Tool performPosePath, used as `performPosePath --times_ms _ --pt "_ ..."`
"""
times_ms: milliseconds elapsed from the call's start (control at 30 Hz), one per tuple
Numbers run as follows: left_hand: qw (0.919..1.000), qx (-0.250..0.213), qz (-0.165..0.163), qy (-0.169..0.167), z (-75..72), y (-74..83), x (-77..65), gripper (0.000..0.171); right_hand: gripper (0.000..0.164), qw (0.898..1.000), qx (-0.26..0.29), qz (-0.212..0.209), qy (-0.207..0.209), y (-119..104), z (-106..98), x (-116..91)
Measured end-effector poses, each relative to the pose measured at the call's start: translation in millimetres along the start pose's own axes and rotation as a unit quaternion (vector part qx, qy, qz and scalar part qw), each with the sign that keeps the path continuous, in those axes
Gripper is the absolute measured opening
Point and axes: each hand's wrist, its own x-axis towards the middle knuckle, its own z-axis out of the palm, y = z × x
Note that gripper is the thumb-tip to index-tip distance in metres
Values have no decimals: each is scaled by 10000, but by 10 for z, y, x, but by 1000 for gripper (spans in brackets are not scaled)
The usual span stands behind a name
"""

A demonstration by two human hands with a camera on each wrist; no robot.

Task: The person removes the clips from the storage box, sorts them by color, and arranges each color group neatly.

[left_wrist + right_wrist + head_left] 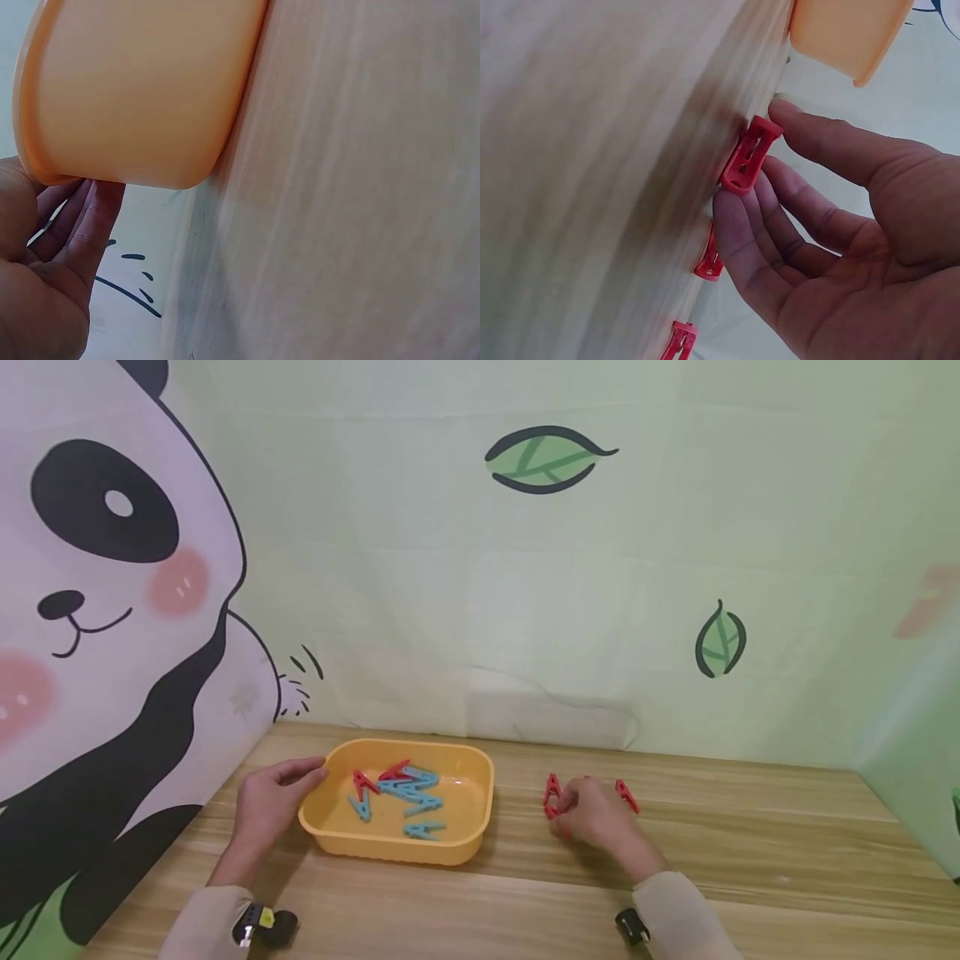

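A yellow plastic basin (397,853) stands on the table with several blue clothespins (423,832) and a couple of red clothespins (364,783) lying in it. At its left end my left hand (266,802) holds the rim, fingers tucked against the outer wall in the left wrist view. My right hand (600,814) is low over the table, right of the basin. Thumb and index finger pinch a red clothespin (744,169) by its two ends, close at the wood surface. More red clothespins (627,796) lie around this hand, partly hidden by it.
The wooden table (750,860) ends at a pale green backdrop (420,610) printed with a panda and leaves. The table's right edge runs diagonally at the far right. Each wrist wears a strap with a small black camera (632,927).
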Motion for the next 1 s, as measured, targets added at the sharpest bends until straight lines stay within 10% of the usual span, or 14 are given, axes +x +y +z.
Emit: performPosePath --times_ms 1000 --pt "10000 16 35 59 -1 17 -14 40 20 9992 371 -36 141 100 27 29"
